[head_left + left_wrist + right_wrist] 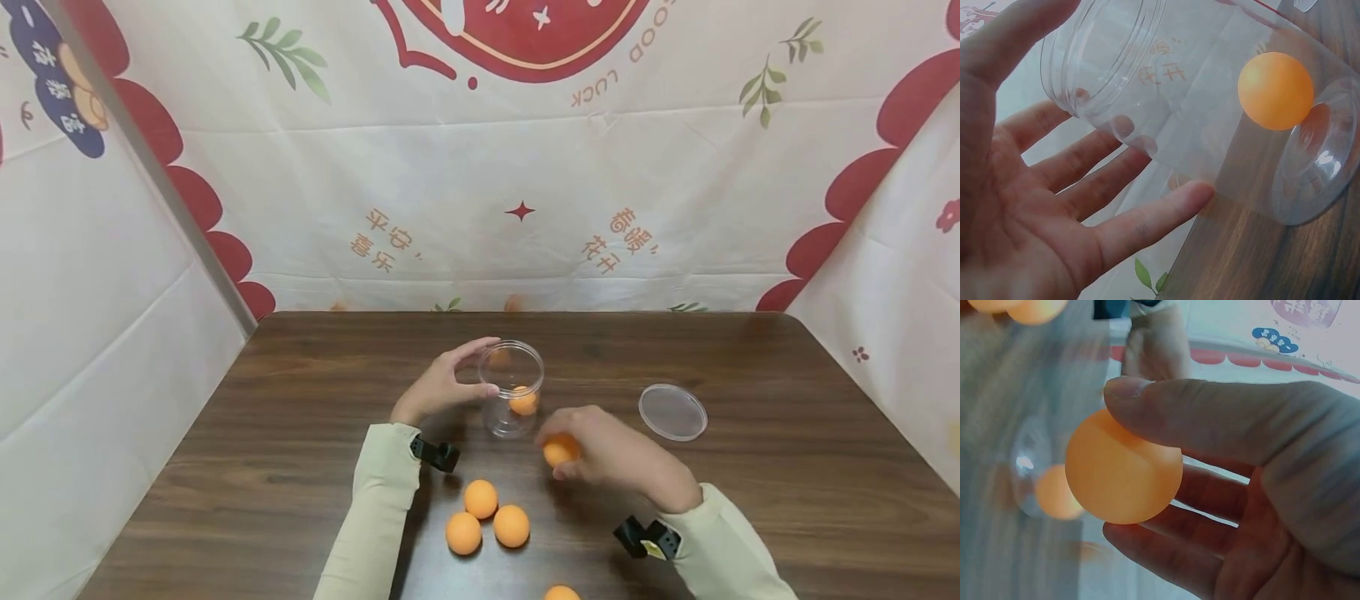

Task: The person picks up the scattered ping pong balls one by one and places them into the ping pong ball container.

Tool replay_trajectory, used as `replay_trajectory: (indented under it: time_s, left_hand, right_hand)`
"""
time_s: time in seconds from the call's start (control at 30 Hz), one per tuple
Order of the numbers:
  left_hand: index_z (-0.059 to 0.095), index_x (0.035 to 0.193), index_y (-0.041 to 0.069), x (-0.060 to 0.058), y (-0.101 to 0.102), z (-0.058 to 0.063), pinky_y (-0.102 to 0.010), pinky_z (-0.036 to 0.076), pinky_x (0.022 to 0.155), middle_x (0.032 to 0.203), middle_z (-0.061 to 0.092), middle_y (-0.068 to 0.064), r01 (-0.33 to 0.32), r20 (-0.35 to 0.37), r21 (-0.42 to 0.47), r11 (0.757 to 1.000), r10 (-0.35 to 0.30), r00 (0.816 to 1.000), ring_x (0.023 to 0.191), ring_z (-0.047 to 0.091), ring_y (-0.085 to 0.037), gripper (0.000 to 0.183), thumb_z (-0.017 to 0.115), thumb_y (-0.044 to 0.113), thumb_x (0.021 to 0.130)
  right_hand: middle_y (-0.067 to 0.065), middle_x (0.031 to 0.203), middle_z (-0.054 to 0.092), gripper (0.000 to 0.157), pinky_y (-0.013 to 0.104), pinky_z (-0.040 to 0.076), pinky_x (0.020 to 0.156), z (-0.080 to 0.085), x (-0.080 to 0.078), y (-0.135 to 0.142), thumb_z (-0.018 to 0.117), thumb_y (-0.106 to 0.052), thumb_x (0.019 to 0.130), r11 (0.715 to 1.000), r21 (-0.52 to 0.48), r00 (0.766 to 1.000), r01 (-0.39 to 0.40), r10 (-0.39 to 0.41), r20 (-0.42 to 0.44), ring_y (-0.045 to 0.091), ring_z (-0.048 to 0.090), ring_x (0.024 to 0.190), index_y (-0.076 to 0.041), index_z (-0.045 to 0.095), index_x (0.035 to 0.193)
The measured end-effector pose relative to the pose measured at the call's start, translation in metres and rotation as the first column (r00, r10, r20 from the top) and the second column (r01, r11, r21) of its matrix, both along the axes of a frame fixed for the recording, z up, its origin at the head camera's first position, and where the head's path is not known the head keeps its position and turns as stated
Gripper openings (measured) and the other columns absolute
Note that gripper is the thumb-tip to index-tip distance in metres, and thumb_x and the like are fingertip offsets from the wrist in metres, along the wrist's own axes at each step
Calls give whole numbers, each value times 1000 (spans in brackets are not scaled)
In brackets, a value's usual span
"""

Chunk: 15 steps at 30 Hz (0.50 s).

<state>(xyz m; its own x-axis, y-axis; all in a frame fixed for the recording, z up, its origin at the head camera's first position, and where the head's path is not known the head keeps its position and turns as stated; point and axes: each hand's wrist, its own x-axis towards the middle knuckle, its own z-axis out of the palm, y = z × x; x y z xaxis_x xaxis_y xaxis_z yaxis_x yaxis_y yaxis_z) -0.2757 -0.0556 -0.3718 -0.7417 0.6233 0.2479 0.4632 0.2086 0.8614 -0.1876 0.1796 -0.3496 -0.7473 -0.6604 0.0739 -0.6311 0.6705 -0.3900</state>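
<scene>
In the head view, my left hand holds a clear plastic jar near its open rim, thumb on the near side and fingers round the far side. The jar stands upright on the table with an orange ping-pong ball inside. Seen in the left wrist view, the fingertips lie along the jar wall, and the ball shows low in it. Just right of the jar, my right hand pinches another orange ping-pong ball between thumb and fingers, below rim height in the head view.
Three loose ping-pong balls cluster on the brown table in front of the jar. One more ball is cut off by the bottom frame edge. A clear round lid lies to the right. Printed cloth hangs behind the table.
</scene>
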Motion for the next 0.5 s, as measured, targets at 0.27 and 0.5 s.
replay_trajectory:
  time_s: [0.27, 0.5]
  left_hand:
    - [37, 135, 3, 2, -5, 0, -49, 33, 98, 134, 43, -14, -12, 35, 0, 1000, 12, 999, 121, 42, -28, 64, 68, 10, 79]
    - [36, 135, 5, 2, -3, 3, -41, 36, 98, 136, 42, -12, -3, 32, -14, 1000, 3, 999, 123, 40, -27, 64, 68, 13, 79]
  right_hand:
    - [1, 97, 64, 28, 32, 47, 72, 31, -22, 1, 76, -8, 68, 999, 38, 998, -9, 12, -66, 15, 57, 85, -13, 67, 94]
    - [0, 96, 64, 27, 29, 47, 69, 49, -42, -3, 76, -9, 69, 999, 33, 992, 17, -13, -123, 14, 56, 82, -14, 67, 94]
